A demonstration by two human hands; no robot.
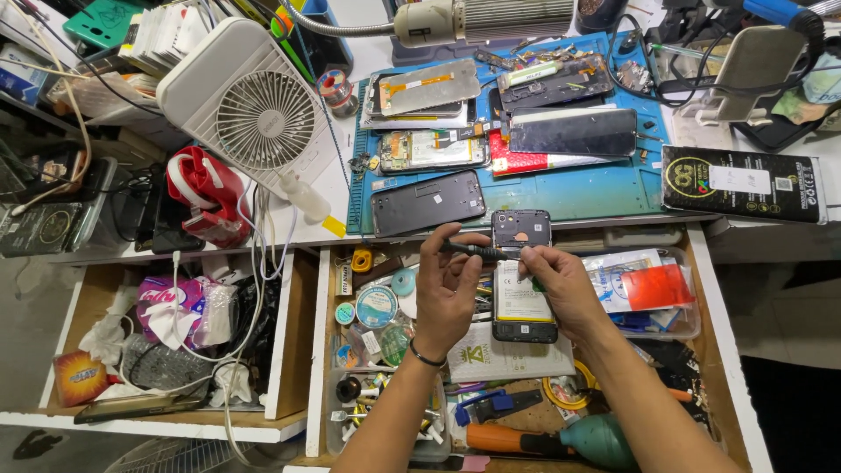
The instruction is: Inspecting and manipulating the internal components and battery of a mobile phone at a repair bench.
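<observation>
2 hands (448,285) (561,289) hold 1 screwdriver (473,250) over 1 opened phone (522,276).

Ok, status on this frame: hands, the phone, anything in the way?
Left hand grips black screwdriver. Right hand steadies opened phone. Cluttered drawer beneath, nothing blocking.

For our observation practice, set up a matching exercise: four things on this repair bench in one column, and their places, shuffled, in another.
1. small white desk fan
2. opened black phone
3. teal rubber air-blower bulb
4. black flat box

A. between both hands
B. right edge of the bench
C. left of the blue mat
D. front of the open drawer

Pairs: 1-C, 2-A, 3-D, 4-B
</observation>
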